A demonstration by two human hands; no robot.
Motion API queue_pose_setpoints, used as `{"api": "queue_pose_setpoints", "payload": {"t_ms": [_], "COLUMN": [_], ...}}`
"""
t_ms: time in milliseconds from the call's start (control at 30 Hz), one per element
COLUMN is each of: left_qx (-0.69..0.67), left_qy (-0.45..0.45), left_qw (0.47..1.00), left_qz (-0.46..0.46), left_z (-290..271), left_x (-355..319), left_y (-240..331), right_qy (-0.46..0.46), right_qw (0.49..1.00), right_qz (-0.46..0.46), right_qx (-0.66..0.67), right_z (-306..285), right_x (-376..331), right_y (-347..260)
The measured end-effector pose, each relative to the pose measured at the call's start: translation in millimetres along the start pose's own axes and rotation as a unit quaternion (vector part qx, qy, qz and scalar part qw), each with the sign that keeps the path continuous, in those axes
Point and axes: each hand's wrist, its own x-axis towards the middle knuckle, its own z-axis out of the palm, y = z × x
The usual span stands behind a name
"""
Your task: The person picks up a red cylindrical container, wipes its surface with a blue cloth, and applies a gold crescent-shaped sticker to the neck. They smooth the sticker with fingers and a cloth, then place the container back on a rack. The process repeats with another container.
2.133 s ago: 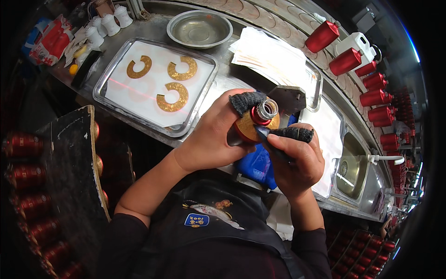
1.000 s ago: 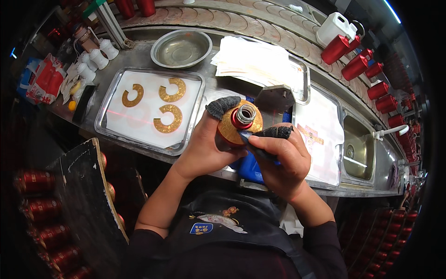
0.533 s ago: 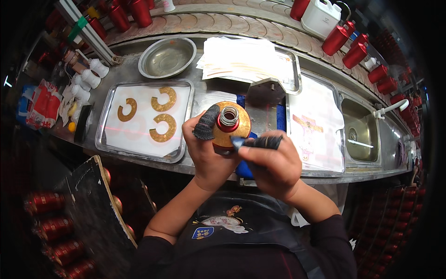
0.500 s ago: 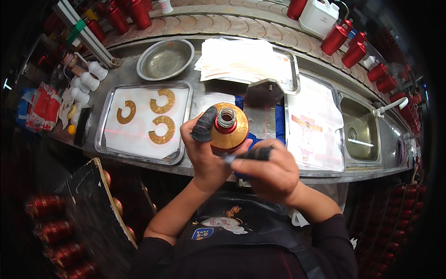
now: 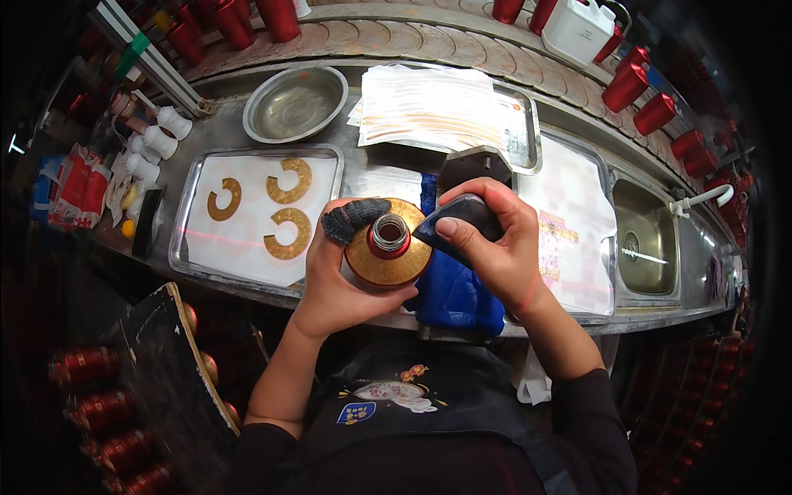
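A red bottle [image 5: 388,252] with a gold-covered shoulder is held upright over the near edge of the steel counter [image 5: 388,177], mouth open toward the camera. The left hand [image 5: 338,280] is wrapped round the bottle from the left and below, fingers closed on its body; a dark knitted cot [image 5: 353,219] is worn on the thumb, which is laid across the gold shoulder. The right hand [image 5: 495,247] is closed on a dark pad [image 5: 458,219], pinched between thumb and fingers and pressed against the right side of the shoulder, just beside the neck.

A blue cloth [image 5: 454,293] is seen under the bottle and right hand, on the counter edge. A dark block [image 5: 474,161] stands just behind the hands. To the left a tray [image 5: 194,239] is lined with white paper, and three gold C-shaped decals [image 5: 285,206] lie on it, apart from each other. Behind the tray sits a steel bowl [image 5: 297,103]. A stack of printed sheets [image 5: 433,103] lies in a second tray behind the block. Another sheet with a gold print [image 5: 569,223] lies in a tray at right, beside a sink [image 5: 652,247]. Small white cups [image 5: 153,140] are lined at far left. Red bottles [image 5: 643,99] are ranged along the back shelf, and more lie at lower left [image 5: 99,404]. A white jug [image 5: 582,29] is at the top.
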Motion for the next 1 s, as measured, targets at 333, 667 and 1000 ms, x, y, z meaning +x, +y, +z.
{"api": "queue_pose_setpoints", "payload": {"t_ms": [333,667,1000], "left_qx": [-0.143,0.085,-0.088], "left_qy": [-0.188,0.019,-0.111], "left_qw": [0.966,0.991,0.987], "left_qz": [-0.102,-0.098,-0.077], "left_z": [-36.8,7.4,-24.7], "left_x": [25.9,-15.0,21.5], "left_y": [-4.2,7.3,0.0], "right_qy": [-0.044,-0.034,-0.095], "right_qw": [0.998,0.994,0.995], "right_qz": [0.039,-0.058,0.031], "right_qx": [-0.029,-0.087,-0.014], "right_z": [2.8,-2.1,-4.6], "right_x": [42.0,-10.3,47.4], "right_y": [3.4,-20.3,3.7]}}
